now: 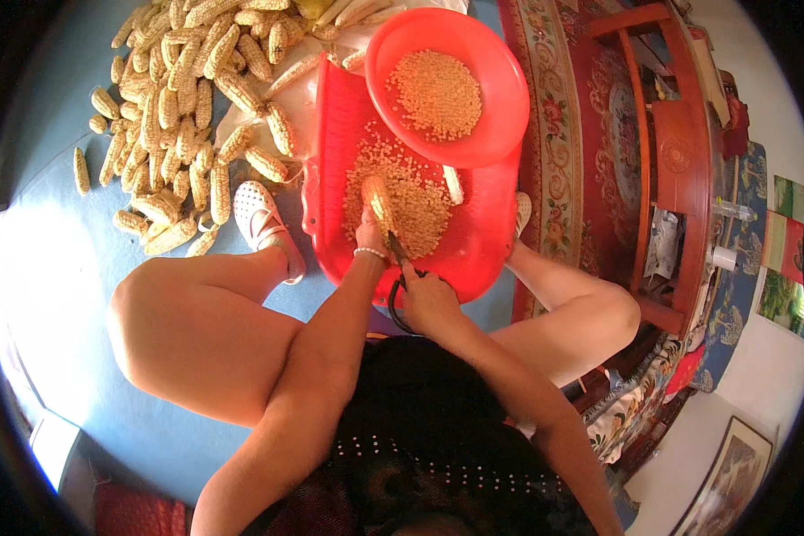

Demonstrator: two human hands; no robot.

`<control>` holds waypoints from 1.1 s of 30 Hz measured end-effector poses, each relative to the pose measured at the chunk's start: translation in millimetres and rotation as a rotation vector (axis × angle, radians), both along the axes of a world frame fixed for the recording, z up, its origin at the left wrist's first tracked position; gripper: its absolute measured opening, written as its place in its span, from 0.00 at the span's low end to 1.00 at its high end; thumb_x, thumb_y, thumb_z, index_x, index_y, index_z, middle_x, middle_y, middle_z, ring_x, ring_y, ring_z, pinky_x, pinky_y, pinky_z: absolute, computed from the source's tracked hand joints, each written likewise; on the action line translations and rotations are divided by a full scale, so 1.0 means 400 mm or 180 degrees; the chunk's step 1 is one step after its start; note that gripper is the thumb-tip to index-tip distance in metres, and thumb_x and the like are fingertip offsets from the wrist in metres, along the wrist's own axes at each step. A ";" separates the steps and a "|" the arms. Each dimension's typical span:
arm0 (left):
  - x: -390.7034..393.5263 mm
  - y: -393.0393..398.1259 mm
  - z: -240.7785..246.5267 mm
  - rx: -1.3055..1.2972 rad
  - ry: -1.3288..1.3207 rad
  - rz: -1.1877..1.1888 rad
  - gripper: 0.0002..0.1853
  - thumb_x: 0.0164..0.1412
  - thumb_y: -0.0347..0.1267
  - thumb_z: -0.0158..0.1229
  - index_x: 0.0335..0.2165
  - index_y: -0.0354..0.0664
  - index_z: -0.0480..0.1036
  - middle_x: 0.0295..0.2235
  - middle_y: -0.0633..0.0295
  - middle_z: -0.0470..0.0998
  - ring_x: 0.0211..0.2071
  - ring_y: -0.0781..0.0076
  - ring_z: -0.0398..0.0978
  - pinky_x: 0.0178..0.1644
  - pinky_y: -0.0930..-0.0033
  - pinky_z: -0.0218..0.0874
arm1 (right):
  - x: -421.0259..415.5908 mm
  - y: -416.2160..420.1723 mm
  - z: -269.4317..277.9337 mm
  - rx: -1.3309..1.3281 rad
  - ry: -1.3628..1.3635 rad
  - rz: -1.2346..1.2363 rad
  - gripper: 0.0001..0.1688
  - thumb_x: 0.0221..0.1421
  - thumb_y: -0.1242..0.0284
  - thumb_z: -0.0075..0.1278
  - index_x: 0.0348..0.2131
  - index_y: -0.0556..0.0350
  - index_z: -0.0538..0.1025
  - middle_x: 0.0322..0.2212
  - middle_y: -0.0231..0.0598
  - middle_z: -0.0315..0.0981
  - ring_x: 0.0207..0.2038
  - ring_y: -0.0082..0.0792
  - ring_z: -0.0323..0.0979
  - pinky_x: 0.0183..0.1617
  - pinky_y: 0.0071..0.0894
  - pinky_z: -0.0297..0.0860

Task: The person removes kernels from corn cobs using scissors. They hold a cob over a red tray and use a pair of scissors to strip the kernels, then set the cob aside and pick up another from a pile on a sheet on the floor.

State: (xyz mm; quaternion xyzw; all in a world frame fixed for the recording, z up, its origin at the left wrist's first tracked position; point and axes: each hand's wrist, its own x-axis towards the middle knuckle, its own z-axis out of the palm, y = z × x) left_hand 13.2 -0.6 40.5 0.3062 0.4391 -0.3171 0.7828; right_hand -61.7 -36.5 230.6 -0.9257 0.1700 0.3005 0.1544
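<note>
My left hand point(370, 232), with a beaded bracelet at its wrist, grips an ear of dried corn point(377, 199) over a red plastic tray point(482, 248). Black-handled scissors point(398, 254) are in my right hand point(430, 299), and their blades meet the lower end of that ear. Loose corn kernels point(422, 221) lie heaped in the tray beneath both hands. A stripped corncob point(453, 185) rests there too, right of the heap. Above it, a round red basin point(513, 100) sits over the tray's upper right part and holds more kernels point(439, 94).
A large pile of dried corn ears point(167, 107) covers the blue floor point(47, 167) at upper left, some near my foot point(258, 214). Pale sheeting point(295, 87) lies beside the tray. To the right are a patterned red rug point(553, 154) and wooden furniture point(677, 147).
</note>
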 end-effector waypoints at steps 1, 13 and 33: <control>-0.003 -0.001 -0.013 -0.0075 -0.0022 0.0012 0.27 0.55 0.53 0.46 0.34 0.37 0.70 0.23 0.58 0.72 0.19 0.62 0.70 0.21 0.61 0.64 | 0.008 0.007 0.006 -0.0425 0.0272 0.0245 0.22 0.46 0.70 0.48 0.43 0.60 0.67 0.24 0.54 0.72 0.32 0.53 0.71 0.37 0.46 0.66; 0.003 -0.015 -0.049 -0.0224 -0.0119 -0.0030 0.24 0.59 0.52 0.38 0.35 0.43 0.69 0.20 0.60 0.70 0.17 0.64 0.69 0.18 0.64 0.63 | 0.037 -0.028 -0.011 0.0122 -0.0110 -0.0023 0.15 0.46 0.73 0.45 0.36 0.60 0.70 0.25 0.55 0.71 0.28 0.52 0.72 0.34 0.46 0.66; 0.003 -0.015 -0.031 -0.0026 -0.0587 0.0213 0.26 0.59 0.52 0.41 0.38 0.42 0.70 0.31 0.60 0.74 0.28 0.64 0.72 0.33 0.64 0.66 | 0.142 -0.053 -0.161 0.1908 -0.0603 -0.2142 0.15 0.45 0.69 0.49 0.31 0.63 0.73 0.23 0.59 0.71 0.28 0.55 0.72 0.32 0.46 0.66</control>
